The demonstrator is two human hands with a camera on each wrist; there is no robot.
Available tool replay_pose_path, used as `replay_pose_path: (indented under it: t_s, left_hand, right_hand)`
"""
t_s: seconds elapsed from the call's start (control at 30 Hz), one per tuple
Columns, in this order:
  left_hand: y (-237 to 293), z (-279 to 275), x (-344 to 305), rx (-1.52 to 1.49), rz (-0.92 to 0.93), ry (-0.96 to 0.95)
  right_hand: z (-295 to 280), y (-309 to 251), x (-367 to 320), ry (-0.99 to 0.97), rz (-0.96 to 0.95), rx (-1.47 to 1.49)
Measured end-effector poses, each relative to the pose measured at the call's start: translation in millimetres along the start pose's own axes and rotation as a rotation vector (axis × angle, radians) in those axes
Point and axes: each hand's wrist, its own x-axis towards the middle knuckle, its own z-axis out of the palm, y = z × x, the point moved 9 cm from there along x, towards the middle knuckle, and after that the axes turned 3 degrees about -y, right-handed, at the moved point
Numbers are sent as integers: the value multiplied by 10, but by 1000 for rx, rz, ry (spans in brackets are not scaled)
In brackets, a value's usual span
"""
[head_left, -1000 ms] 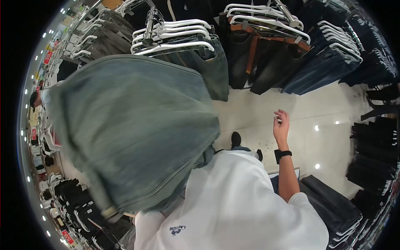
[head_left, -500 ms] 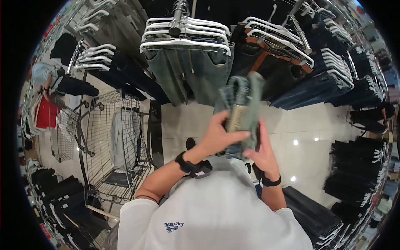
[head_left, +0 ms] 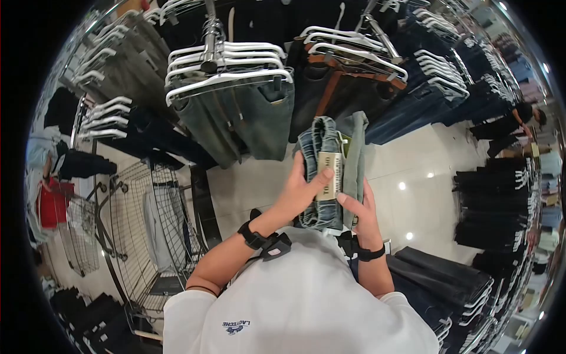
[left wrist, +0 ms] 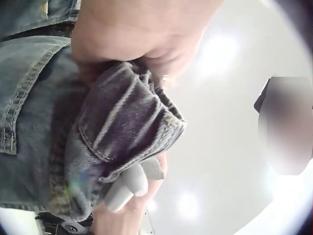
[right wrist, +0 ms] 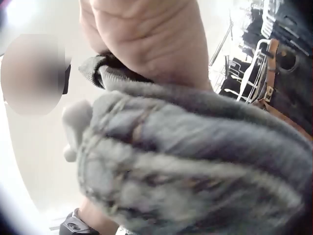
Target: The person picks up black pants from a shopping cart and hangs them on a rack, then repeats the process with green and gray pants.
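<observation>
Bunched jeans (head_left: pixel 323 138) are held above the floor (head_left: pixel 413 203), their tan label (head_left: pixel 329 190) turned upward. They are grasped on opposite sides by the left grip (head_left: pixel 299 189) and right grip (head_left: pixel 362 212). For reading, the label is probably best kept uncovered. Beyond, trousers (head_left: pixel 259 130) are hung.

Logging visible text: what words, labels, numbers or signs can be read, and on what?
"LAOYECHE": print on the white shirt; small, reading uncertain.
"TO": label on the jeans; left hand covers part, remaining print too small.
Sticker on the left wrist device: too small.
</observation>
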Motion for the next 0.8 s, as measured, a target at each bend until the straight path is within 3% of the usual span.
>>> replay_pose_path:
  t_s: [0.1,0.3,0.4,0.5,0.7,0.73,0.8]
  left_hand:
    - [104,-80,-32,-154,-175,-3]
    - [449,-518,-163,-224,-135,129]
    - [491,-591,-268,-330,-114,107]
    - [517,-534,-305,-278,-76,91]
    - [589,-124,-209,24,88,24]
    - [608,-46,-201,182,140,-16]
    - [514,-58,-174,205,159,-37]
  right_hand:
    - [-179,29,30,63,-8,129]
    - [-1036,-161,-50,258,-125,-3]
    - [-1405,-245,-152,370,-97,-288]
    - [-1297,-529,-348,681,-368,-1084]
    - [174,-417,-334,-219,-108,-202]
    - [426,-378,-342,-330,-40,-210]
    - [632,-289,-273,-267,-116,-283]
